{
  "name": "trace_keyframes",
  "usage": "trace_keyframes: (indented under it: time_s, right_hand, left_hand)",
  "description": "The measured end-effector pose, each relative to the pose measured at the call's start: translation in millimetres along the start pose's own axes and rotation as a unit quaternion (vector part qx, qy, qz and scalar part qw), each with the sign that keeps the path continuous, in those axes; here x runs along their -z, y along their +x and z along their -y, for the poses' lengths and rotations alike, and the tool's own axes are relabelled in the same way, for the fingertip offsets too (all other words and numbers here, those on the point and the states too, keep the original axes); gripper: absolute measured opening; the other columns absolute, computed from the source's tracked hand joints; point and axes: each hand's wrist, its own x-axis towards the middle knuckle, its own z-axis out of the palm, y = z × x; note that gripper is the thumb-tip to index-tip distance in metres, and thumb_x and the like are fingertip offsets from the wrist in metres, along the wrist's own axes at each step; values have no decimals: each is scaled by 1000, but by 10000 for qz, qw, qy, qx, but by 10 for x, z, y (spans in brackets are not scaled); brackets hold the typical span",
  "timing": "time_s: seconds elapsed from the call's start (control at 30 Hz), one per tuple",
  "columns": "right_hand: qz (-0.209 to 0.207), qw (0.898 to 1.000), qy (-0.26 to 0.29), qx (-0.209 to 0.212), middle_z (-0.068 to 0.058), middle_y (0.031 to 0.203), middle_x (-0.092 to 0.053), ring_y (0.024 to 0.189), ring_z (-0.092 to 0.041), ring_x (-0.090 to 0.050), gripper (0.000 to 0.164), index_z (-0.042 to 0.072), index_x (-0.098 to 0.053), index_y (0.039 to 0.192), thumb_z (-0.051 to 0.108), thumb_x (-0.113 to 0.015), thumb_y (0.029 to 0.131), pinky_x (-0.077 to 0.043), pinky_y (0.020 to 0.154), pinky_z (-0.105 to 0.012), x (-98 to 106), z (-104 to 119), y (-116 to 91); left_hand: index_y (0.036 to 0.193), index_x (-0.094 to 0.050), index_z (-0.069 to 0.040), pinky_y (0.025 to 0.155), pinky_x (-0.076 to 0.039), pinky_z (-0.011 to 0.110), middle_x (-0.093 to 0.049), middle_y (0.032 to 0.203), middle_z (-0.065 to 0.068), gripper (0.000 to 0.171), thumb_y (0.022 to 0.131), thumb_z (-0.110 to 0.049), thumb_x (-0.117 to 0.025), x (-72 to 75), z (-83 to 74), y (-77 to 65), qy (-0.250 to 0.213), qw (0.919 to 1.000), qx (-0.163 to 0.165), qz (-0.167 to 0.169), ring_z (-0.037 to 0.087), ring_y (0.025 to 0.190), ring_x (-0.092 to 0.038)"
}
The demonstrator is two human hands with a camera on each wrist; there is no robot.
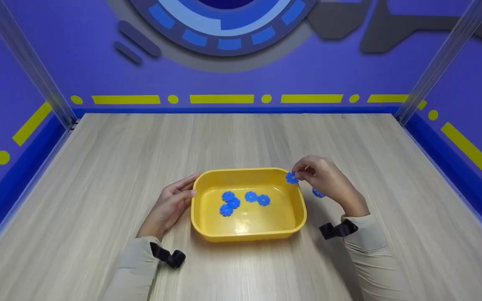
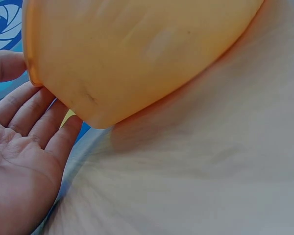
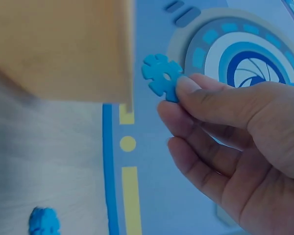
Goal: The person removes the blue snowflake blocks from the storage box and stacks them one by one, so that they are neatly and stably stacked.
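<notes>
Sleeves: beige left sleeve [image 1: 130, 271] and right sleeve [image 1: 370, 251], each with a black wrist camera [image 1: 177, 259].
Yellow tub [image 1: 245, 236]: upright on table, between the hands, long axis left-right.
Left hand [image 1: 172, 207]: at tub's left end, thumb at rim, fingers extended against outer wall; light pinch.
In-tub discs: five blue notched connector discs; overlapping trio [image 1: 226, 210] left of center, touching pair [image 1: 250, 196] nearer middle.
Loose disc [image 1: 317, 192]: same blue type, on table just outside tub's right side; right hand is nearer.
Right hand [image 1: 322, 173]: thumb and index pinch one disc near its edge, other fingers curled.
Held disc [image 1: 291, 178]: at fingertips, head view puts it over far-right rim corner. Right wrist view shows it above rim level, clear gap. Tub interior lies left and nearward of fingertips. Round, no long axis.
Table [image 1: 140, 146]: light wood grain, runs back to wall.
Back wall [image 1: 241, 83]: purple-blue, yellow dashes, ring graphic cut off at top.
Hard to see: loose disc partly behind right hand, cropped in right wrist view; single or stacked, can't tell. Left wrist view misses tub interior.
</notes>
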Motion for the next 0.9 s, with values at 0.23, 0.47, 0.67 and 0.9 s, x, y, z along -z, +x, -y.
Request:
trace_keyframes:
  time_s: [0.23,0.47,0.67,0.9]
  right_hand:
    - [-257,9995,27,-164,-7,87,-69,73,-16,-63,8,4,-70,92,0,-66,87,-56,70,-20,25,-119,-84]
    - [-234,9986,21,-470,-8,89,-69,76,-19,-64,9,4,-70,94,1,-65,88,-56,69,-19,76,-219,-116]
    - [-69,9958,123,-900,-11,89,-70,77,-25,-65,11,2,-70,96,0,-63,89,-57,70,-24,82,-373,-128]
    - [92,9915,170,-1286,-13,93,-70,78,-22,-65,13,2,-70,99,0,-61,91,-57,71,-25,88,-545,-159]
  left_hand:
    - [146,-30,8,102,-48,27,-36,151,20,63,89,1,-57,12,19,0,-7,9998,-133,159,13,124,-54]
    - [146,-31,6,102,-48,27,-34,153,21,62,90,2,-56,12,13,7,15,10000,-44,64,11,123,-55]
    - [146,-33,5,102,-47,26,-34,153,20,60,90,4,-54,-4,2,2,-42,10000,-5,0,11,123,-55]
    - [146,-32,7,102,-48,27,-35,152,20,63,89,2,-57,0,6,-5,9,9999,-95,67,10,121,-55]
